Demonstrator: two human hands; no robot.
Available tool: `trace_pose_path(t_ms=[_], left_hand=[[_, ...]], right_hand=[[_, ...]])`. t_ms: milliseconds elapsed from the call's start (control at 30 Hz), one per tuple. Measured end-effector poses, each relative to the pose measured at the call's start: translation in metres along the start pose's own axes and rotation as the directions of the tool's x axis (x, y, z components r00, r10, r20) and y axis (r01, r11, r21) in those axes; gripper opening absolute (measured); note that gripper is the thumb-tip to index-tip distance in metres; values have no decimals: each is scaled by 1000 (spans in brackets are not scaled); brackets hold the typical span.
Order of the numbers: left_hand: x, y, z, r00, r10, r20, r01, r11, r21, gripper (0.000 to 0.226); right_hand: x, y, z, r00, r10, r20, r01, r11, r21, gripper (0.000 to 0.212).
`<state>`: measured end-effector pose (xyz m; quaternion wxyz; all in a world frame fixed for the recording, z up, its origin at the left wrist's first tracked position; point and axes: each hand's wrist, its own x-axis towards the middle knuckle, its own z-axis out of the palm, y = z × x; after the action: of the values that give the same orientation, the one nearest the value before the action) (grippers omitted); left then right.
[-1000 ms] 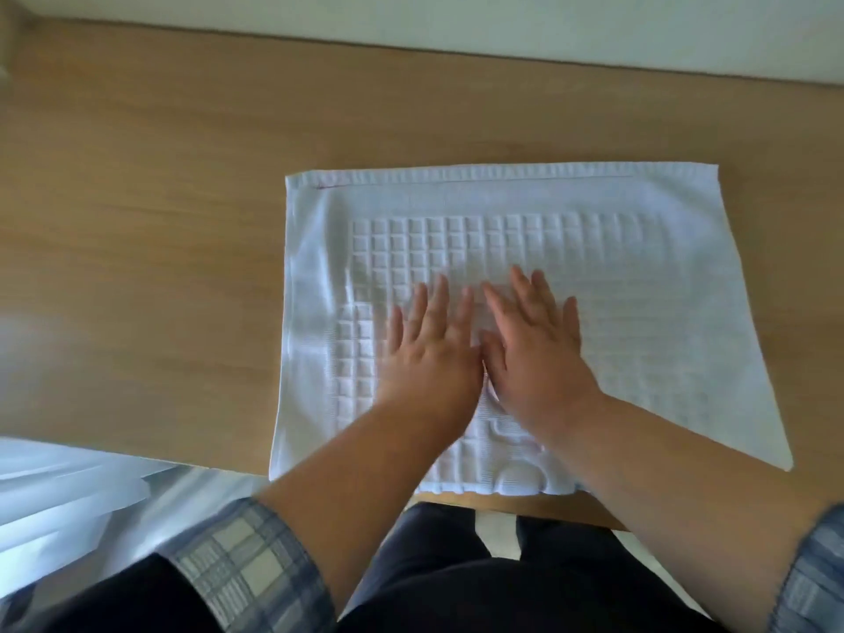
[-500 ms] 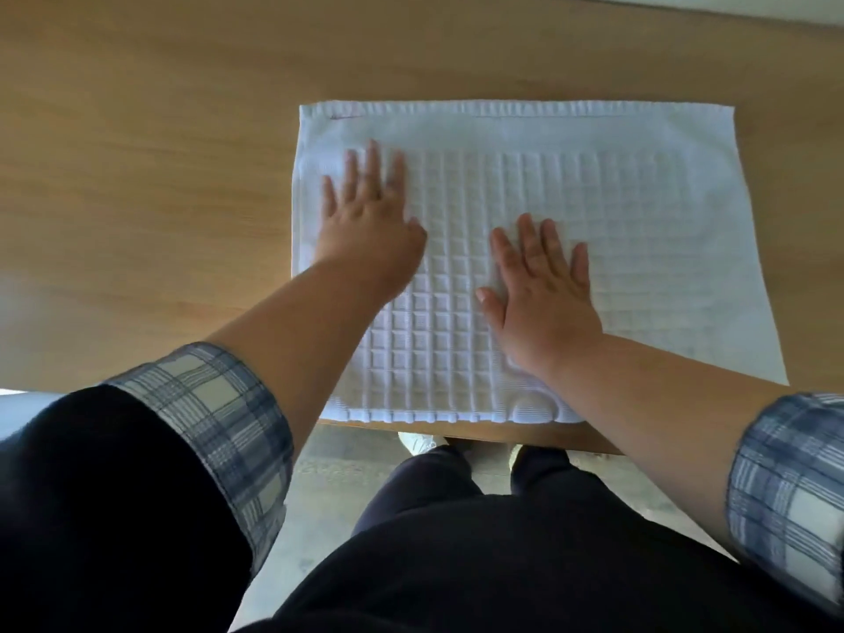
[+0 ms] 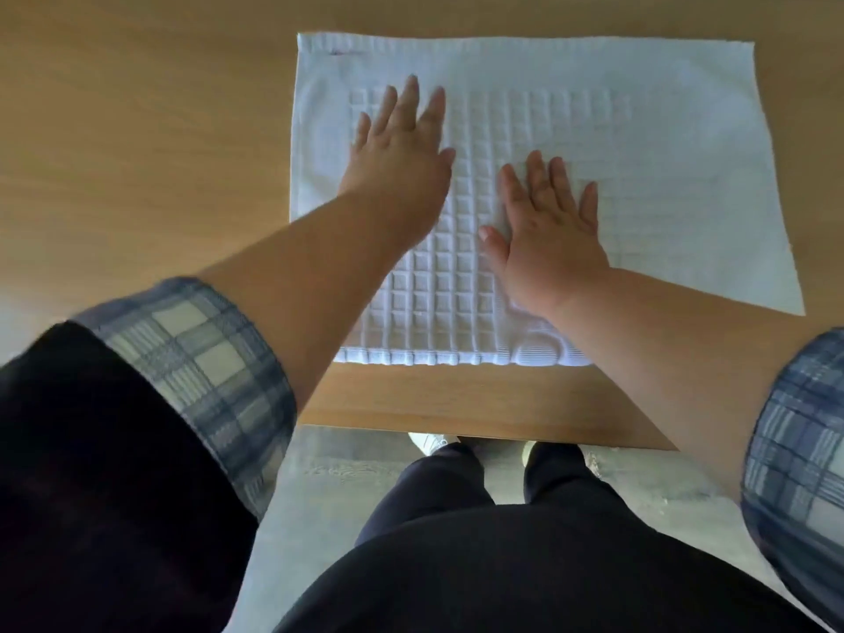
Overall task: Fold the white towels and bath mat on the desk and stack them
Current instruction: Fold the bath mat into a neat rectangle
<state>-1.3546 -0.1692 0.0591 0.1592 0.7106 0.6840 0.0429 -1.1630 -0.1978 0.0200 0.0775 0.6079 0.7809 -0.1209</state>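
A white bath mat (image 3: 662,143) with a raised square grid lies flat on the wooden desk (image 3: 137,153), folded, its near folded edge a little back from the desk's front edge. My left hand (image 3: 402,148) rests flat on the mat's left part, fingers straight and pointing away. My right hand (image 3: 548,226) presses flat on the mat's middle, fingers spread. Neither hand grips the cloth. No other towels are in view.
Bare desk surface stretches to the left of the mat and in a narrow strip in front of it. The desk's front edge (image 3: 456,429) runs above my legs and shoes; grey floor (image 3: 329,491) lies below.
My left hand has slid from beside the right hand out to the mat's far left area. The right hand stayed pressing near the middle. My view has tilted down toward the desk edge.
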Motion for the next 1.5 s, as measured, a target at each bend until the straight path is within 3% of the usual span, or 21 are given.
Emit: trace_pose_path(t_ms=[67, 133, 200, 267, 367, 467, 567, 833, 933, 1067, 1167, 1300, 1500], left_hand=[[-48, 17, 14, 996, 75, 46, -72, 995, -67, 60], [-95, 13, 31, 985, 82, 153, -78, 997, -27, 63], [-126, -11, 44, 977, 21, 210, -42, 995, 94, 69], [-138, -37, 47, 980, -84, 181, 51, 983, 179, 75], [-136, -46, 41, 972, -176, 155, 142, 967, 212, 78], [-123, -19, 42, 982, 13, 189, -39, 990, 138, 71], [-110, 11, 51, 960, 158, 232, -184, 979, 92, 67], [-106, 31, 62, 964, 123, 234, -166, 971, 172, 77], [-88, 73, 66, 919, 285, 273, -327, 937, 125, 74], [-35, 152, 76, 839, 447, 310, -486, 872, 55, 68], [17, 203, 90, 818, 484, 312, -520, 853, 41, 68], [81, 244, 101, 856, 435, 280, -480, 870, 113, 67], [149, 272, 104, 941, 260, 218, -308, 925, 224, 79]], right_hand=[[-16, -10, 0, 999, -38, -29, 40, 994, 99, 72], [-43, -18, 6, 991, -128, -30, 131, 981, 142, 71], [-67, -17, 15, 980, -194, 34, 191, 979, 74, 71], [-76, -11, 21, 972, -223, 72, 223, 975, -1, 72], [-71, -8, 18, 965, -241, 100, 246, 969, -35, 75], [-66, -11, 15, 965, -238, 110, 244, 969, -35, 77], [-67, -2, 12, 988, -116, 105, 109, 992, 68, 75], [-104, 127, 7, 957, 275, 90, -280, 959, 49, 79], [-111, 142, 7, 946, 316, 64, -322, 941, 107, 77], [-108, 135, 2, 953, 301, 12, -294, 919, 263, 68], [-109, 152, 2, 972, 227, -61, -204, 942, 265, 59], [-118, 190, 0, 999, 49, -22, -45, 984, 173, 61], [-124, 210, 6, 985, -130, 114, 120, 989, 87, 82]])
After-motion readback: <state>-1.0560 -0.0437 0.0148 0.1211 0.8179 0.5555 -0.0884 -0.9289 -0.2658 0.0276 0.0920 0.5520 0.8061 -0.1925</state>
